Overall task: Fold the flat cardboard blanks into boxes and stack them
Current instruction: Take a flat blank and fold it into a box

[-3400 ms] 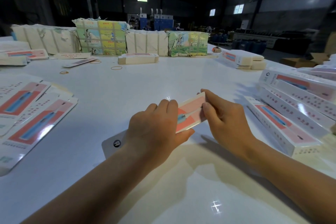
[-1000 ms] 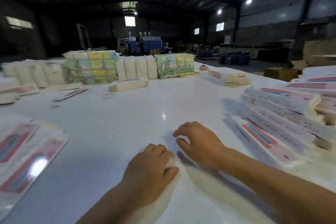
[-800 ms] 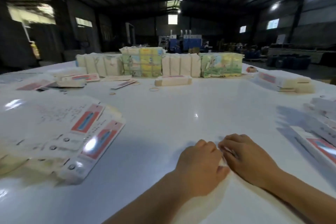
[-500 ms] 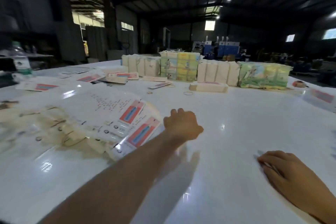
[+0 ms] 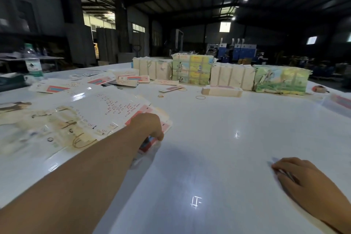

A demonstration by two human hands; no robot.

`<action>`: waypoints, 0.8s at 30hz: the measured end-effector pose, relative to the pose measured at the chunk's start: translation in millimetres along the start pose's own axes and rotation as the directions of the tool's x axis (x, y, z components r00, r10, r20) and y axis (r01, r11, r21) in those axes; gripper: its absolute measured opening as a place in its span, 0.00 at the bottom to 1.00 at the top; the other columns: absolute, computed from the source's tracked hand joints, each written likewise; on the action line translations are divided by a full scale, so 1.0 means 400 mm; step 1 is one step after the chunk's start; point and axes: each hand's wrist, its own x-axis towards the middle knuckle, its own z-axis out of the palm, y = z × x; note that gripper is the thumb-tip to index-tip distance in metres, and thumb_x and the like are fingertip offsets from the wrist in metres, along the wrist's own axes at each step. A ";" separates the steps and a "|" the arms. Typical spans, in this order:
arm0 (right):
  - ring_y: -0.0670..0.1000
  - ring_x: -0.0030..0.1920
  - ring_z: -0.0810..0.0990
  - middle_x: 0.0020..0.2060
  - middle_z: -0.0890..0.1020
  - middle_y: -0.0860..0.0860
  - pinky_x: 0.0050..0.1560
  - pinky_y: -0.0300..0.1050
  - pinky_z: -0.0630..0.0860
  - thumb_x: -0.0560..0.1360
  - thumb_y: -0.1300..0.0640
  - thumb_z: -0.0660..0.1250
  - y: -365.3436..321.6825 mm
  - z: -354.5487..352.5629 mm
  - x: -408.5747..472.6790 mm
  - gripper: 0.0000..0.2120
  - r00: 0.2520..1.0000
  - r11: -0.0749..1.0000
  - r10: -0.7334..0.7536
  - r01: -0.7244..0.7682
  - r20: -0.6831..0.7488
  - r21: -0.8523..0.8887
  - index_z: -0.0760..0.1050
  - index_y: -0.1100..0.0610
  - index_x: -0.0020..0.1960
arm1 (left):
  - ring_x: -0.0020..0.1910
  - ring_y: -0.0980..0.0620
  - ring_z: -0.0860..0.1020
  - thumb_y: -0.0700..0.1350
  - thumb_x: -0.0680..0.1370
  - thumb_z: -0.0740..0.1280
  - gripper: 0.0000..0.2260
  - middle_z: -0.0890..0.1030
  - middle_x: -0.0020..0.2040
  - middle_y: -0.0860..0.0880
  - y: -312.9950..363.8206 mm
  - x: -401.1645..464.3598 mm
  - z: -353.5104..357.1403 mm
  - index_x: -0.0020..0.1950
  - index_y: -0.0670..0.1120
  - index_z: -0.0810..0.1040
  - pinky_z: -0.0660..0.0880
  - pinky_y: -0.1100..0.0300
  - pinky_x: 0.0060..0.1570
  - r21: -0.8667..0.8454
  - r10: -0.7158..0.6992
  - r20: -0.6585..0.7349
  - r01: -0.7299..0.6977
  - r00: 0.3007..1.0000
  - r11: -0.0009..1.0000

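Observation:
A fanned pile of flat white cardboard blanks (image 5: pixel 106 108) with red and blue printing lies on the white table (image 5: pixel 218 138) at the left. My left hand (image 5: pixel 149 126) reaches across to the pile's right end. Its fingers curl over the red end of one blank (image 5: pixel 147 144), which sits slightly raised off the table. My right hand (image 5: pixel 303 178) rests on the table at the lower right with loosely bent fingers, holding nothing that I can see. A blurred folded box (image 5: pixel 340 102) shows at the right edge.
Paper-wrapped bundles (image 5: pixel 191 70) line the table's far side, with a small stack of blanks (image 5: pixel 222 90) in front. Rubber bands (image 5: pixel 200 97) lie near them. More loose blanks (image 5: pixel 121 80) and a water bottle (image 5: pixel 33 62) are at the far left.
The view has swung left, away from the folded boxes on the right. My left hand has left the spot beside my right hand and reached onto the blank pile. My right hand stays on the table.

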 end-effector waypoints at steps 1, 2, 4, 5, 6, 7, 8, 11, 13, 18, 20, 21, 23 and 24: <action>0.51 0.50 0.74 0.50 0.79 0.47 0.52 0.49 0.71 0.73 0.61 0.68 -0.001 -0.003 -0.001 0.08 1.000 1.000 -0.003 0.003 0.006 0.004 0.82 0.53 0.50 | 0.36 0.52 0.75 0.55 0.69 0.70 0.14 0.75 0.37 0.50 0.006 -0.004 0.005 0.42 0.46 0.73 0.70 0.61 0.33 0.065 0.042 -0.064 -0.038 0.997 0.997; 0.52 0.50 0.74 0.50 0.79 0.46 0.52 0.49 0.71 0.74 0.61 0.68 -0.002 -0.006 0.000 0.08 1.000 1.000 -0.007 0.006 0.010 0.008 0.82 0.52 0.49 | 0.35 0.53 0.73 0.53 0.70 0.68 0.11 0.75 0.37 0.51 0.015 -0.008 0.014 0.42 0.47 0.74 0.67 0.62 0.31 0.147 0.093 -0.133 -0.073 0.987 0.986; 0.51 0.51 0.75 0.49 0.78 0.44 0.51 0.47 0.70 0.75 0.60 0.67 -0.005 -0.011 0.001 0.08 1.000 1.000 -0.014 0.014 0.017 0.015 0.82 0.50 0.48 | 0.38 0.52 0.74 0.48 0.72 0.64 0.09 0.77 0.42 0.51 0.036 -0.015 0.037 0.49 0.47 0.77 0.67 0.60 0.33 0.315 0.188 -0.239 -0.107 0.953 0.943; 0.51 0.51 0.75 0.50 0.78 0.44 0.51 0.45 0.70 0.75 0.60 0.66 -0.006 -0.012 0.003 0.08 1.000 1.000 -0.022 0.022 0.019 0.012 0.82 0.50 0.48 | 0.42 0.51 0.75 0.46 0.73 0.63 0.10 0.78 0.46 0.50 0.046 -0.015 0.047 0.53 0.47 0.77 0.68 0.59 0.36 0.384 0.211 -0.276 -0.094 0.938 0.919; 0.51 0.53 0.75 0.51 0.78 0.44 0.51 0.44 0.69 0.75 0.59 0.66 -0.006 -0.012 0.005 0.08 0.999 1.000 -0.028 0.028 0.019 0.004 0.82 0.50 0.49 | 0.45 0.49 0.76 0.44 0.75 0.62 0.11 0.78 0.49 0.49 0.052 -0.017 0.045 0.56 0.48 0.76 0.69 0.58 0.37 0.423 0.213 -0.305 -0.068 0.928 0.903; 0.50 0.54 0.74 0.53 0.78 0.44 0.52 0.43 0.68 0.76 0.58 0.65 -0.007 -0.012 0.007 0.08 0.999 1.000 -0.026 0.026 0.022 -0.007 0.82 0.50 0.51 | 0.47 0.48 0.77 0.45 0.76 0.61 0.11 0.79 0.50 0.49 0.056 -0.023 0.031 0.57 0.48 0.75 0.69 0.57 0.38 0.424 0.197 -0.331 -0.041 0.923 0.905; 0.50 0.56 0.74 0.54 0.78 0.44 0.52 0.42 0.68 0.76 0.58 0.64 -0.008 -0.011 0.010 0.09 0.999 1.000 -0.024 0.025 0.031 -0.018 0.81 0.51 0.52 | 0.48 0.48 0.77 0.46 0.77 0.61 0.11 0.79 0.50 0.49 0.061 -0.032 0.006 0.58 0.49 0.75 0.69 0.57 0.39 0.385 0.172 -0.354 -0.024 0.919 0.922; 0.50 0.57 0.74 0.56 0.78 0.46 0.53 0.41 0.68 0.78 0.56 0.62 -0.009 -0.007 0.017 0.10 0.998 0.999 -0.031 0.032 0.049 -0.021 0.80 0.51 0.54 | 0.41 0.48 0.72 0.44 0.77 0.60 0.08 0.72 0.39 0.51 0.121 -0.085 -0.080 0.54 0.49 0.76 0.67 0.57 0.40 0.252 0.191 -0.402 -0.093 0.895 0.963; 0.51 0.57 0.74 0.55 0.79 0.48 0.56 0.42 0.69 0.78 0.56 0.62 -0.005 -0.006 0.023 0.10 0.998 1.000 -0.021 0.021 0.057 -0.001 0.81 0.52 0.54 | 0.41 0.48 0.70 0.41 0.77 0.57 0.10 0.70 0.39 0.51 0.205 -0.144 -0.100 0.54 0.48 0.74 0.65 0.57 0.39 0.193 0.306 -0.462 -0.242 0.832 0.951; 0.44 0.45 0.75 0.43 0.79 0.41 0.47 0.35 0.65 0.78 0.62 0.62 -0.006 -0.030 0.028 0.11 0.991 0.938 0.136 -0.133 0.015 0.319 0.82 0.51 0.45 | 0.36 0.50 0.77 0.40 0.71 0.55 0.18 0.78 0.40 0.50 0.384 -0.310 0.045 0.56 0.47 0.79 0.63 0.61 0.26 0.325 0.605 -0.700 -0.586 0.379 0.742; 0.51 0.41 0.78 0.37 0.81 0.48 0.44 0.43 0.70 0.77 0.66 0.61 0.004 -0.037 0.024 0.13 0.984 0.909 0.174 -0.175 0.037 0.379 0.79 0.55 0.39 | 0.29 0.50 0.75 0.43 0.62 0.65 0.16 0.78 0.33 0.51 0.415 -0.341 0.094 0.48 0.45 0.83 0.60 0.64 0.22 0.385 0.701 -0.636 -0.655 0.322 0.650; 0.57 0.42 0.79 0.38 0.83 0.55 0.44 0.49 0.73 0.76 0.68 0.60 0.002 -0.043 0.027 0.11 0.985 0.903 0.167 -0.172 0.046 0.394 0.79 0.61 0.40 | 0.28 0.50 0.75 0.42 0.58 0.70 0.19 0.77 0.32 0.50 0.418 -0.345 0.112 0.48 0.45 0.84 0.58 0.64 0.23 0.391 0.718 -0.610 -0.661 0.335 0.640; 0.62 0.44 0.80 0.42 0.83 0.63 0.45 0.52 0.75 0.74 0.72 0.57 0.008 -0.044 0.020 0.11 0.978 0.859 0.204 -0.195 0.033 0.473 0.78 0.70 0.43 | 0.28 0.49 0.75 0.40 0.54 0.74 0.23 0.78 0.33 0.49 0.426 -0.345 0.134 0.49 0.44 0.84 0.57 0.63 0.25 0.393 0.733 -0.573 -0.662 0.366 0.638; 0.60 0.43 0.81 0.42 0.83 0.62 0.44 0.49 0.77 0.74 0.73 0.56 0.006 -0.044 0.018 0.12 0.971 0.822 0.237 -0.212 0.022 0.529 0.79 0.69 0.43 | 0.29 0.48 0.74 0.39 0.55 0.74 0.23 0.78 0.34 0.48 0.423 -0.343 0.138 0.50 0.44 0.83 0.58 0.62 0.25 0.385 0.728 -0.576 -0.661 0.373 0.643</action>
